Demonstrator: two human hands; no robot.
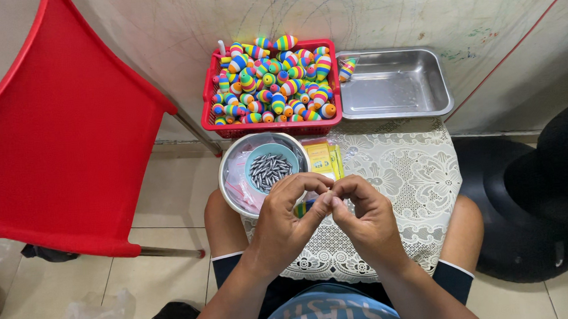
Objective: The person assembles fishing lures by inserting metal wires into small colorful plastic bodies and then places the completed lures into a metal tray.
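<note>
My left hand (291,212) and my right hand (363,215) meet fingertip to fingertip over my lap. Between them they pinch a small slim piece; a striped rainbow float (304,207) peeks out under my left palm. Just beyond my left hand stands a round metal bowl (232,157) that holds a small teal bowl (258,154) full of dark metal sinkers (269,170). A red basket (328,48) heaped with striped floats (272,82) sits farther off against the wall.
A steel tray (397,85) with one bagged float (347,68) lies to the right of the basket. A white lace cloth (408,172) covers the low stand. Yellow packets (324,158) lie by the bowl. Red chair (56,139) at left, black stool (539,211) at right.
</note>
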